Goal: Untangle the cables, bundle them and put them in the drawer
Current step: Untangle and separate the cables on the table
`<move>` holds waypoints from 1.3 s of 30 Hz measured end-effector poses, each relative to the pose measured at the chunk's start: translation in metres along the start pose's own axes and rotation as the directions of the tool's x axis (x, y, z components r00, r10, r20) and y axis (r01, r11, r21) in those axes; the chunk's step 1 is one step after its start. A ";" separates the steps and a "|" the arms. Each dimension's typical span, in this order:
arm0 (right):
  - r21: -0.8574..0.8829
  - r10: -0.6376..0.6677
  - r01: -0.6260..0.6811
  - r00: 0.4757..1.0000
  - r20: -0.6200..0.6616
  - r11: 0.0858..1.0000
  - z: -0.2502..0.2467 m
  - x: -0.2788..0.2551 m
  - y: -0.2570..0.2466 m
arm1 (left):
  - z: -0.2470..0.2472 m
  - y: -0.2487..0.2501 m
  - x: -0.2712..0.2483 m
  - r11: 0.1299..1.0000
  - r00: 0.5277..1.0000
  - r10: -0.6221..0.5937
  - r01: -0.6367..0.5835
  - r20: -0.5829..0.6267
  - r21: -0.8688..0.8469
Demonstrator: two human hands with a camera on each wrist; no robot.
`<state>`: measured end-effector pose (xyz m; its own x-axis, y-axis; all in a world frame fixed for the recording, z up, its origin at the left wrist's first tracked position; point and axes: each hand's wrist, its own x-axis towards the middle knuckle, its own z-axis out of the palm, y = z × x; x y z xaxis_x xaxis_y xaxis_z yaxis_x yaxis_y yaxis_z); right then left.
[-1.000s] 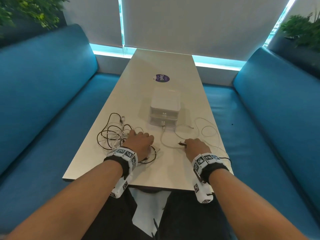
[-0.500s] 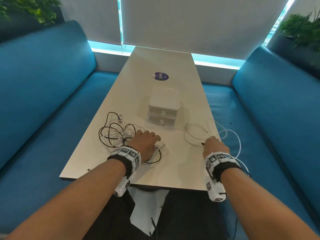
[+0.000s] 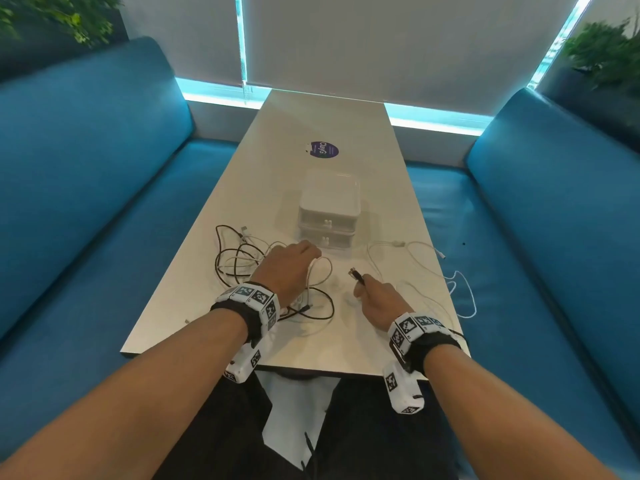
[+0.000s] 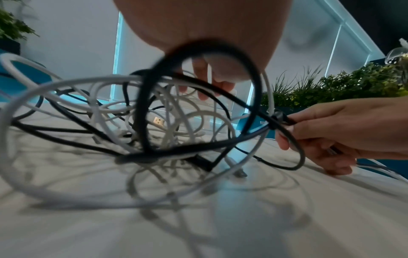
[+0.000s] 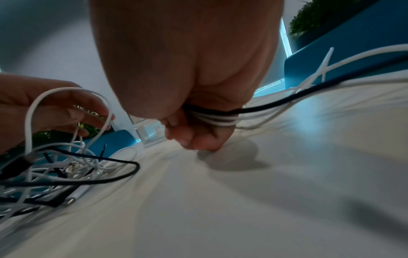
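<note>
Blue sofas stand on both sides of a long pale tabletop. A heap of tangled cables, black and white, lies left of the middle of the head view. The left hand rests on it with a white loop caught in its curled fingers.

The right hand was out at the right edge half a second ago. Now it has come back toward the middle, fingers closed round a black cable and some white strands, the black plug sticking out.

A small drawer box, both drawers closed, stands just behind the hands.

One white cable lies loose on the right, hanging over the edge. I think the pulling apart has only begun.
</note>
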<state>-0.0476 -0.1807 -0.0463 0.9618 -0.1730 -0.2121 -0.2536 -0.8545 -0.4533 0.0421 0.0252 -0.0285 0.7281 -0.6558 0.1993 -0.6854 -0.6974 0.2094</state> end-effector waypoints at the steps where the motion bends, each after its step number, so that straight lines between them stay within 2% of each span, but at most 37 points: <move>1: 0.004 -0.016 0.016 1.000 0.001 1.000 0.000 -0.001 0.000 | 0.000 -0.003 0.000 0.999 1.000 -0.001 0.002 -0.018 0.054; 6: 0.068 -0.056 0.055 0.998 0.015 0.996 0.003 0.001 -0.009 | 0.006 -0.007 -0.005 0.967 0.993 -0.094 0.109 -0.076 0.229; 10: 0.178 -0.027 0.029 1.000 -0.014 0.984 0.005 0.006 -0.017 | 0.012 -0.005 -0.008 0.933 0.949 -0.314 0.313 -0.021 0.177; 14: 0.279 0.005 0.018 0.997 -0.081 0.960 0.003 0.010 -0.022 | 0.019 -0.004 -0.007 0.956 0.950 -0.264 0.236 0.166 0.173; 16: 0.304 -0.012 0.036 0.996 -0.083 0.952 0.000 0.009 -0.026 | 0.018 -0.006 -0.005 0.961 0.950 -0.250 0.220 0.188 0.166; 19: 0.273 -0.080 0.080 0.997 -0.010 0.959 -0.005 0.001 -0.034 | 0.016 -0.009 -0.001 0.947 0.942 -0.304 0.282 0.142 0.154; 23: 0.199 -0.161 0.138 0.981 0.105 0.970 0.000 -0.003 -0.036 | 0.019 -0.011 0.002 0.905 0.904 -0.424 0.421 0.054 0.065; 26: 0.180 -0.198 0.177 0.974 0.111 0.968 0.008 -0.002 -0.036 | 0.018 -0.009 0.003 0.905 0.905 -0.425 0.425 0.029 0.005; 30: 0.226 -0.214 0.191 0.974 0.080 0.955 0.016 0.003 -0.039 | 0.018 -0.010 0.002 0.916 0.918 -0.397 0.396 -0.004 -0.061; 35: 0.246 -0.168 0.156 0.985 0.028 0.957 0.010 0.009 -0.038 | 0.016 -0.012 0.002 0.922 0.934 -0.356 0.346 -0.034 -0.173; 39: 0.260 -0.055 0.081 0.993 -0.106 0.962 0.003 0.016 -0.032 | 0.002 -0.015 -0.001 0.921 0.902 -0.377 0.342 -0.211 -0.185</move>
<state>-0.0248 -0.1543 -0.0378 0.9797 -0.1771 -0.0936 -0.1930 -0.7087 -0.6786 0.0518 0.0358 -0.0341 0.9146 -0.2678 0.3029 -0.3831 -0.8132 0.4380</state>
